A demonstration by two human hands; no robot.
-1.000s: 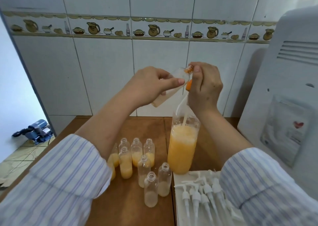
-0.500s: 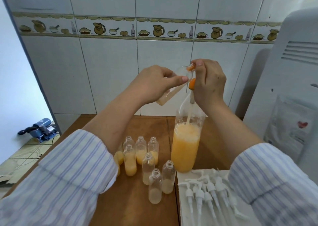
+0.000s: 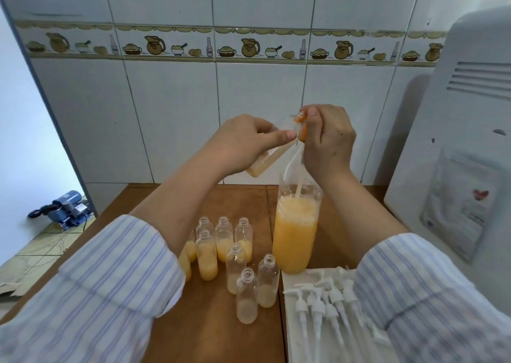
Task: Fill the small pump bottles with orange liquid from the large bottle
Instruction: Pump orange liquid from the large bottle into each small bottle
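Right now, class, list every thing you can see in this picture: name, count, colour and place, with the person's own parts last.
Large bottle: one, clear, orange liquid, table centre.
Small bottles: at least eight standing, clear, part-filled, left of it.
Held small bottle: one, tilted, above large bottle.
Orange pump: one, tube running down into the liquid.
Pump heads: several, white, on white tray.
Table: brown wood.
White appliance: right.
Blue machine: floor, left.
Left hand: holds small bottle.
Right hand: pinches pump.

Home kitchen, indicated by white wall tiles (image 3: 171,119), a tile border (image 3: 249,48) printed with jugs and pies, and a wooden tabletop (image 3: 210,332).
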